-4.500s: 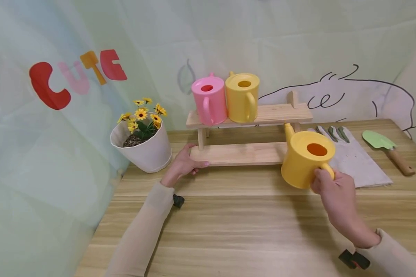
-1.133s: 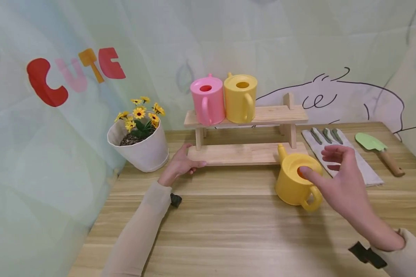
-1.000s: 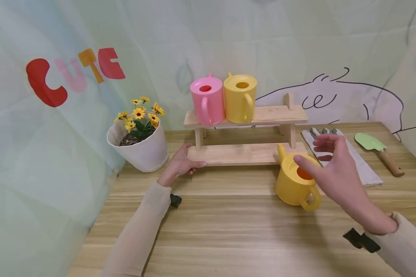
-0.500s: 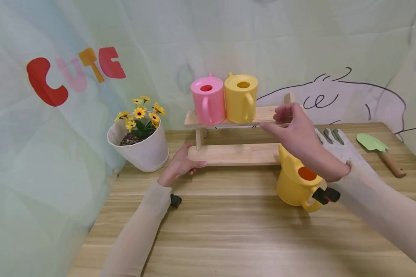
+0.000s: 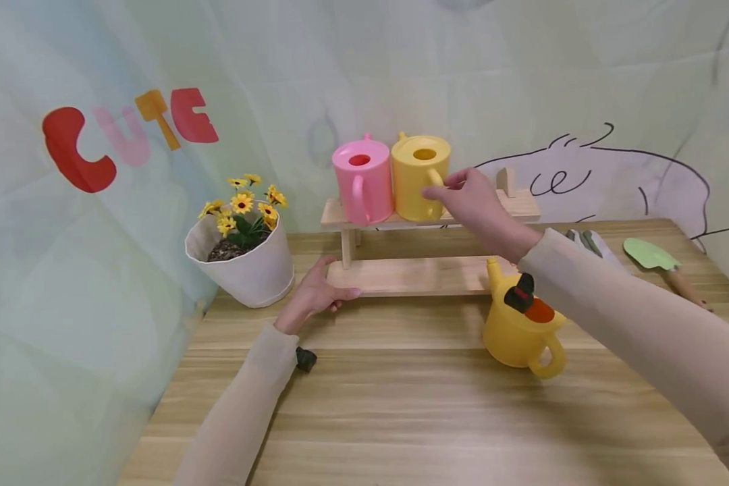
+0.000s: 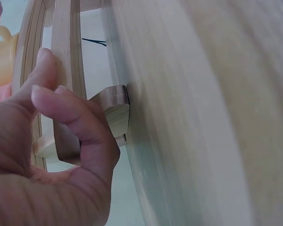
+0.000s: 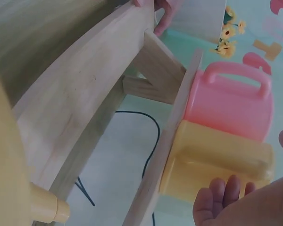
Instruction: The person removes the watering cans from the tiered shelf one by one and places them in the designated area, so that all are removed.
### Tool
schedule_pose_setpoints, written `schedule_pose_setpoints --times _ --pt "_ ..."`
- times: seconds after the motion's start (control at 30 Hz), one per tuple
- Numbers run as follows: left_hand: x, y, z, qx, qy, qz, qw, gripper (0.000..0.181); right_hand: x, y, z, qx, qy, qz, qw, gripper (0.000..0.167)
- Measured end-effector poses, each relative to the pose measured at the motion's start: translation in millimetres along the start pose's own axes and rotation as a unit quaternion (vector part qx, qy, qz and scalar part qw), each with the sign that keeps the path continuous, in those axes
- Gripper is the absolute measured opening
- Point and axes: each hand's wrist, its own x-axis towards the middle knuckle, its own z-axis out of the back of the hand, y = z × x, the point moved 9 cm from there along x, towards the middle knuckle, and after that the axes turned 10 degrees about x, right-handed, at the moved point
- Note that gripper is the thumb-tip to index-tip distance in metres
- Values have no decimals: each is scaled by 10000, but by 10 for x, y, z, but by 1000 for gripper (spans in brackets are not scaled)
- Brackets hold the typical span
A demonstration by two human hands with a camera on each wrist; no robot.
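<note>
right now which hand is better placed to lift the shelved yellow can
Right hand, probably: its fingers are at the handle of that can; the left hand grips the lower shelf.

Room above lower shelf (image 5: 413, 277); yellow watering can (image 5: 510, 336) stands before its right end.

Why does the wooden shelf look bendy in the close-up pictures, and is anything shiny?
Left wrist view: the wooden shelf seems bowed, probably lens distortion; right wrist view: its lower board curves too; head view: pale glare on the tabletop.
</note>
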Motion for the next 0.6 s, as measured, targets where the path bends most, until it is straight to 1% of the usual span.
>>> schedule_pose_setpoints --times 0.1,0.2,0.3,0.4,0.6 --pt "9 6 -7 -23 1 -5 10000 106 84 -30 -57 157 141 -253 9995 61" --pt "11 0 2 -30 -12 -18 10000 107 142 -24 -104 287 265 -357 9986 57" --pt "8 -4 1 -65 7 -17 10000 107 184 -26 -142 429 307 -437 9976 45" --pt "2 4 0 -89 22 20 10000 108 215 -25 -167 540 290 -433 9972 35" --pt "17 27 -12 -7 42 53 10000 107 279 -45 -192 813 232 -311 9959 30"
